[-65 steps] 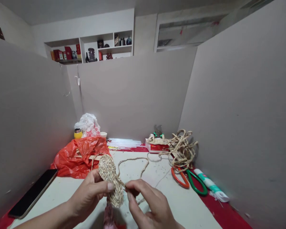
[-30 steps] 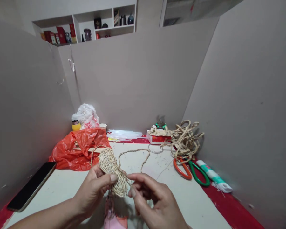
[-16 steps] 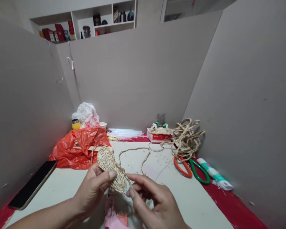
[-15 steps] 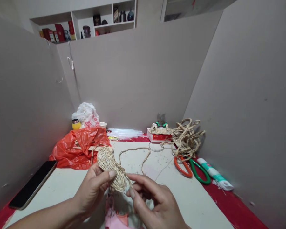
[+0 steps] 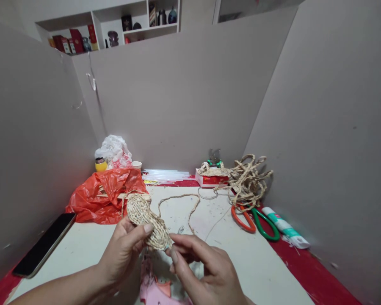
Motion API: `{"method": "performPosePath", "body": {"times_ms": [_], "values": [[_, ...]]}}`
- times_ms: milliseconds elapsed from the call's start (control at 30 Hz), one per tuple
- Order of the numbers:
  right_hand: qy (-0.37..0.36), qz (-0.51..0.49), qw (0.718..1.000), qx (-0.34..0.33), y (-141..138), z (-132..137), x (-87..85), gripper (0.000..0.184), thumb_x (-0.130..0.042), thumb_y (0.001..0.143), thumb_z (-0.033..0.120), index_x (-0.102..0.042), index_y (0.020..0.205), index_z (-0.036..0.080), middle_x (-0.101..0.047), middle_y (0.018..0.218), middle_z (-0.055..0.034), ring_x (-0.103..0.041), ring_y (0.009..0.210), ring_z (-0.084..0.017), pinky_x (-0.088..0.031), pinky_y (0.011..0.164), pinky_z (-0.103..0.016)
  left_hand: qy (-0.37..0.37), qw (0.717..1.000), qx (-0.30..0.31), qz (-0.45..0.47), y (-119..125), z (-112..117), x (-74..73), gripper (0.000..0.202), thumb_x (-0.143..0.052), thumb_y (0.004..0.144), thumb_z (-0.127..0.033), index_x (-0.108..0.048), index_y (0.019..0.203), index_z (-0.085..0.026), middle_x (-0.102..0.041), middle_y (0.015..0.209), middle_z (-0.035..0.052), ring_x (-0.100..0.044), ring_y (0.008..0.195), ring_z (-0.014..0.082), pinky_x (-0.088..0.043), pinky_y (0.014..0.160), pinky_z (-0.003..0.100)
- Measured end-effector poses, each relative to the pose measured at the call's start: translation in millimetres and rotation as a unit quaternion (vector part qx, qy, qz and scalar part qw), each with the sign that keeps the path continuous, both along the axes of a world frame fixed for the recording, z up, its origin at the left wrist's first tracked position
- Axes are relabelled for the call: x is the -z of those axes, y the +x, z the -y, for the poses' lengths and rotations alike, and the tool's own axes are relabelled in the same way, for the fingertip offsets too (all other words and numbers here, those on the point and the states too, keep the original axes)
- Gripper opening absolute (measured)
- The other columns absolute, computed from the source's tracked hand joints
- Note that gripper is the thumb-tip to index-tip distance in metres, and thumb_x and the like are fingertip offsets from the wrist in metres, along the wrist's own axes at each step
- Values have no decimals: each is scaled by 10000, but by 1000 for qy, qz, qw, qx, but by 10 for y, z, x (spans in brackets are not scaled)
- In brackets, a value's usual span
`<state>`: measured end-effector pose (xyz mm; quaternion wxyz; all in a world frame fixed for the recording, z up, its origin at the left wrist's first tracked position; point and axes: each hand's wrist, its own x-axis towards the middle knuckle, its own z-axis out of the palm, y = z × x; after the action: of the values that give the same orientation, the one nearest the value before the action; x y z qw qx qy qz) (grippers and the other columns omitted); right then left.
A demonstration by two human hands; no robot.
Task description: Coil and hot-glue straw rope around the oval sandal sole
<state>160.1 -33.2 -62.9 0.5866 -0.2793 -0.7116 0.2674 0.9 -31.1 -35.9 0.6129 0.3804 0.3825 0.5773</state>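
A sole-shaped piece of coiled, braided straw cord [image 5: 142, 213] is held up, tilted, over the middle of the table. My left hand [image 5: 128, 243] is closed on its left edge, with the thumb lying on top. At the lower right end, my right hand [image 5: 206, 264] pinches the straw cord [image 5: 170, 247] with thumb and forefinger. A small bluish spot shows on the rim there; I cannot make out what it is. Loose straw cord [image 5: 178, 196] trails over the table behind the piece. Below my hands lies a pink glue gun-like object [image 5: 158, 293], partly hidden.
On the left are a phone [image 5: 44, 245] and a red plastic bag [image 5: 108, 203] with wooden sticks. Clear glue sticks [image 5: 167, 175] and a red-white box [image 5: 212, 180] stand at the back. Right are a straw rope heap [image 5: 249, 180], orange and green scissor handles [image 5: 268, 231] and a white-green roll [image 5: 285, 227].
My right thumb and forefinger have closed in nearer to the rim, and the cord there lies closer against the piece. The view has shifted slightly; my left hand keeps its hold.
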Motion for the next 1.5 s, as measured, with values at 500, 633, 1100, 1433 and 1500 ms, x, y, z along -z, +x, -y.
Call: {"method": "performPosePath", "body": {"times_ms": [500,633,1100,1433,1500], "values": [[110,79,990,29,12,-90,177,483,-569,800,70,-497,1260,199,-736,824,-30,-713,647,-155,-592,608,-245,-14,999,-34,29,8,-22,49,87,-704,757,-220,-691,807,-150,-702,743,22,-619,652,128,-488,647,224],[105,101,988,43,-7,-112,235,463,-581,817,134,-473,1262,198,-738,819,-30,-715,654,-175,-590,592,-270,-17,999,-38,34,42,-33,75,71,-686,775,-222,-686,778,-151,-706,744,27,-630,673,136,-494,658,230],[155,130,972,123,52,-184,104,196,-610,860,196,-551,1043,154,-679,731,-45,-665,598,-185,-548,547,-300,-19,994,-64,86,224,-40,10,153,-721,742,-190,-678,886,-163,-716,815,23,-650,727,136,-510,703,236],[200,145,949,196,111,-281,68,195,-614,842,245,-537,988,141,-649,705,-42,-648,560,-189,-527,530,-292,-28,988,-83,125,406,-91,-107,154,-772,668,-162,-620,693,-154,-694,715,-4,-639,675,115,-498,653,212],[203,142,949,196,126,-285,49,190,-605,843,231,-528,993,144,-644,702,-41,-648,560,-190,-527,529,-292,-25,988,-77,131,430,-90,-113,143,-759,683,-149,-616,695,-157,-698,726,-5,-644,683,111,-498,666,210]]}}
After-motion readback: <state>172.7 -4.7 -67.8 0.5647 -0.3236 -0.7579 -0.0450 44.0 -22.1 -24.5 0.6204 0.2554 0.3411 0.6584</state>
